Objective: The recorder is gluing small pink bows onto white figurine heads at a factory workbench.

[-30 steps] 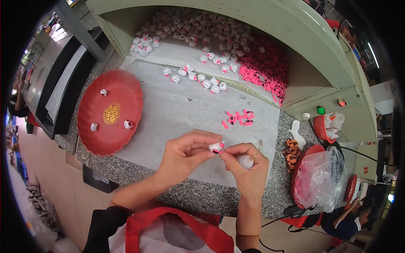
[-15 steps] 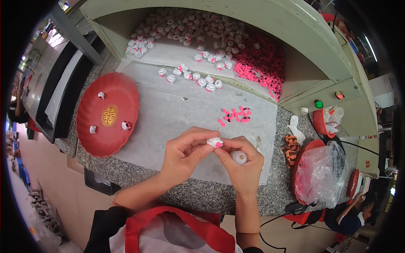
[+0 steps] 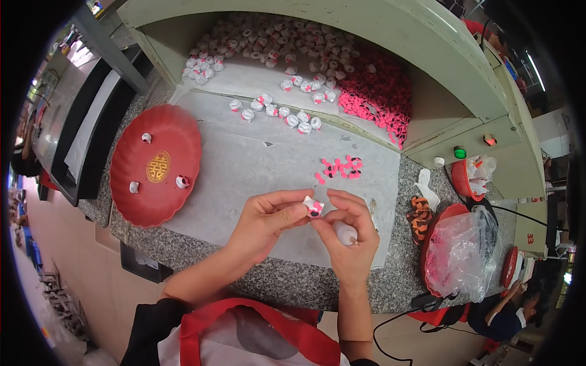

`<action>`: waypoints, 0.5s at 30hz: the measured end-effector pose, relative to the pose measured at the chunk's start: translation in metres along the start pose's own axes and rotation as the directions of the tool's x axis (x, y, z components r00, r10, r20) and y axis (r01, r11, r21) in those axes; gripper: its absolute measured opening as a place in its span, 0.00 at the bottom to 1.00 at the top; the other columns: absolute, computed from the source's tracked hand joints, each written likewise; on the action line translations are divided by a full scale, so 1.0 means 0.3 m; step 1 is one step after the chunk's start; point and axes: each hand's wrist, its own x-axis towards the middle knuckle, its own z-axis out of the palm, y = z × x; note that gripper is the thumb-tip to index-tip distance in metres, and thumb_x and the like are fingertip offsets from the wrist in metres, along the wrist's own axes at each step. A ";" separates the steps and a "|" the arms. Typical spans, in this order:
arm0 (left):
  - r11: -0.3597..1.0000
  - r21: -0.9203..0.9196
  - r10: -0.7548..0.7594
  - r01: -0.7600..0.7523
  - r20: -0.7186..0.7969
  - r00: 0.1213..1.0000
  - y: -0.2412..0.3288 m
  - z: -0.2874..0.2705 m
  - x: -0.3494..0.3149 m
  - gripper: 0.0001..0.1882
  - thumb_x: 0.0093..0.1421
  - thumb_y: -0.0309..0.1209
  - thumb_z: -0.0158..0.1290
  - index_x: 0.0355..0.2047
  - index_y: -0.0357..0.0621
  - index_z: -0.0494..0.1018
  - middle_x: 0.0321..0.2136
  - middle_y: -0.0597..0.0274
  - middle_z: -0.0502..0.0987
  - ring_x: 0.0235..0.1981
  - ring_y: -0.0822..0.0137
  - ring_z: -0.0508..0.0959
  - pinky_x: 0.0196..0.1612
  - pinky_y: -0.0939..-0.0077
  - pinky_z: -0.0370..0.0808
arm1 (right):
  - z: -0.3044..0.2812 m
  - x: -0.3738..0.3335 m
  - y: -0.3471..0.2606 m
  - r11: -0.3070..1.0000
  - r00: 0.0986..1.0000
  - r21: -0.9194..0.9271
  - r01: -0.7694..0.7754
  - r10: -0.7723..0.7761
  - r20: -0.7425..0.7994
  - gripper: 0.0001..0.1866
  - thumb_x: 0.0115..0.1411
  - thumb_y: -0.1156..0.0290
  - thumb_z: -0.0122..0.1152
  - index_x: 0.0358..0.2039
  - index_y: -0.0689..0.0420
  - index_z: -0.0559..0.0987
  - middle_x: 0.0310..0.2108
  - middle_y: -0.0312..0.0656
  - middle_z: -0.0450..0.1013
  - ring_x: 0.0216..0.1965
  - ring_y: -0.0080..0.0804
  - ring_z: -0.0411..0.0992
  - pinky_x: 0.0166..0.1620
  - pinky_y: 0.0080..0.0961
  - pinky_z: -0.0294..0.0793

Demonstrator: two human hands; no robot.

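Observation:
Between the thumb and fingers of my left hand (image 3: 261, 224) is a small white figure (image 3: 312, 205) with two pointed ears and a pink and dark patch. My right hand (image 3: 350, 256) has a small white bottle (image 3: 344, 232) with a narrow tip tucked in its curled fingers. Its thumb tip is close beside the figure; whether they touch I cannot tell. Beyond my hands, small pink and dark flat pieces (image 3: 350, 166) lie loose on the white paper sheet (image 3: 244, 158). A row of white and pink figures (image 3: 271, 110) sits at the sheet's far edge.
A red scalloped tray (image 3: 178, 137) with three figures stands at the left. A green-grey shelf (image 3: 390, 36) holds heaps of figures and pink pieces (image 3: 366, 107). On the right are an orange-black scrunchie-like cloth (image 3: 419, 219), a red basket (image 3: 462, 180) and a plastic-covered red tray (image 3: 425, 277).
The figure has turned in my left fingers, so its ears and dark patch now show. My right fingertips have drawn back from it and spread a little, the bottle still in that hand.

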 end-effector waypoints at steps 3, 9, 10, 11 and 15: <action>0.992 0.097 0.076 -0.078 0.023 0.997 0.027 0.007 -0.024 0.14 0.52 0.21 0.51 0.41 0.35 0.69 0.31 0.57 0.74 0.35 0.70 0.75 0.38 0.79 0.73 | 0.028 -0.010 -0.002 0.994 0.998 0.103 0.046 -0.042 -0.044 0.11 0.46 0.83 0.59 0.33 0.63 0.72 0.32 0.43 0.70 0.26 0.22 0.69 0.30 0.16 0.68; 0.814 0.462 0.280 -0.352 0.219 0.935 0.053 -0.045 -0.048 0.14 0.49 0.15 0.52 0.38 0.33 0.67 0.31 0.54 0.74 0.34 0.68 0.76 0.37 0.79 0.74 | 0.029 0.012 0.044 0.957 0.985 0.282 -0.059 0.010 0.173 0.08 0.47 0.80 0.59 0.29 0.63 0.72 0.31 0.46 0.70 0.24 0.26 0.69 0.27 0.19 0.70; 0.842 0.426 0.266 -0.331 0.207 0.941 0.058 -0.055 -0.053 0.15 0.49 0.14 0.52 0.38 0.32 0.67 0.31 0.53 0.74 0.33 0.68 0.76 0.37 0.79 0.75 | 0.040 0.013 0.048 0.940 0.981 0.328 -0.093 0.030 0.192 0.07 0.48 0.80 0.59 0.30 0.63 0.73 0.31 0.44 0.70 0.27 0.25 0.69 0.29 0.17 0.69; 0.842 0.425 0.273 -0.334 0.199 0.941 0.062 -0.064 -0.059 0.15 0.49 0.14 0.52 0.38 0.32 0.67 0.31 0.53 0.74 0.33 0.68 0.76 0.37 0.79 0.75 | 0.052 0.015 0.050 0.919 0.976 0.373 -0.129 0.050 0.213 0.07 0.49 0.81 0.59 0.31 0.63 0.74 0.32 0.42 0.70 0.29 0.24 0.69 0.31 0.15 0.69; 0.894 0.340 0.275 -0.292 0.098 0.956 0.083 -0.100 -0.076 0.12 0.50 0.16 0.51 0.37 0.31 0.67 0.32 0.53 0.74 0.33 0.68 0.76 0.36 0.79 0.75 | 0.133 0.021 0.045 0.870 0.970 0.451 -0.201 0.111 0.217 0.06 0.49 0.79 0.58 0.31 0.63 0.74 0.31 0.41 0.71 0.29 0.22 0.69 0.29 0.14 0.68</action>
